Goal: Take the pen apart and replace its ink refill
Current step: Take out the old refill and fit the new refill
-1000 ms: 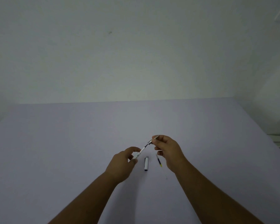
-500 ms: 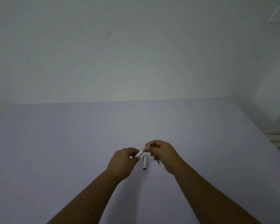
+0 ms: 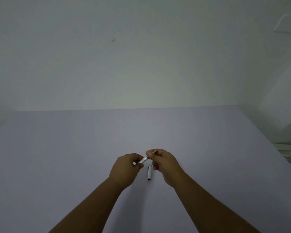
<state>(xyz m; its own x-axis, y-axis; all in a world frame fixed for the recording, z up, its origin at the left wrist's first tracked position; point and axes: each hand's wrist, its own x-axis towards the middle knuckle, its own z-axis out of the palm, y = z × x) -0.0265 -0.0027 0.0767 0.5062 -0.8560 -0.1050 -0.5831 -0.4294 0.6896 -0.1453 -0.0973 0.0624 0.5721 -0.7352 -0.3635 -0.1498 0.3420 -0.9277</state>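
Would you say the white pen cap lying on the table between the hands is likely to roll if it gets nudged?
Probably: the pen cap looks like a smooth cylinder lying on its side on the flat table. It seems small, so likely light and easily knocked. Whether a clip would stop it, I cannot tell.

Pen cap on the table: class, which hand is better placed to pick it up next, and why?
Probably the right hand: its lower fingers sit right beside the pen cap, while the left hand grips the pen barrel further away.
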